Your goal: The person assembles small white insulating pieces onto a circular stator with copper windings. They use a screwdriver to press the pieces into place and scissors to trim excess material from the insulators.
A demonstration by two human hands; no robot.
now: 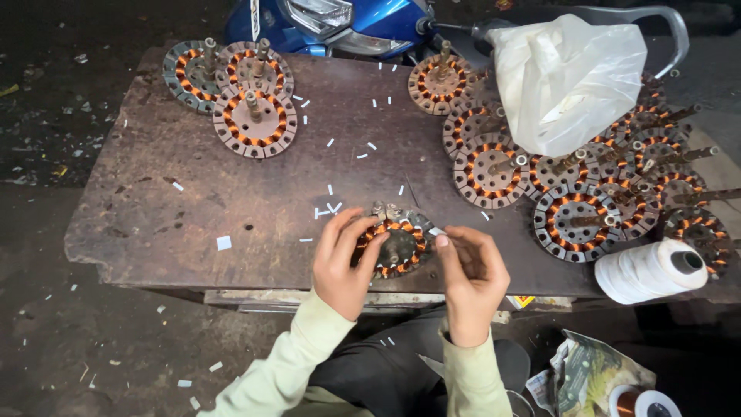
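Fingers of the left hand (343, 262) curled over the near-left rim of a copper-wound stator (395, 243), steadying it, while the right hand (472, 266) pinched a small white insulation slip (437, 231) at the stator's right edge. Feeding such a slip would likely go best held straight, the core pinned flat. Around the stator spread a rough, rusty bench top (193, 216) littered with white slips; beyond it lay three stacked stators (235, 85), more ridged cores (575, 220), a thread cone (652, 270) and a crumpled plastic bag (567, 77).
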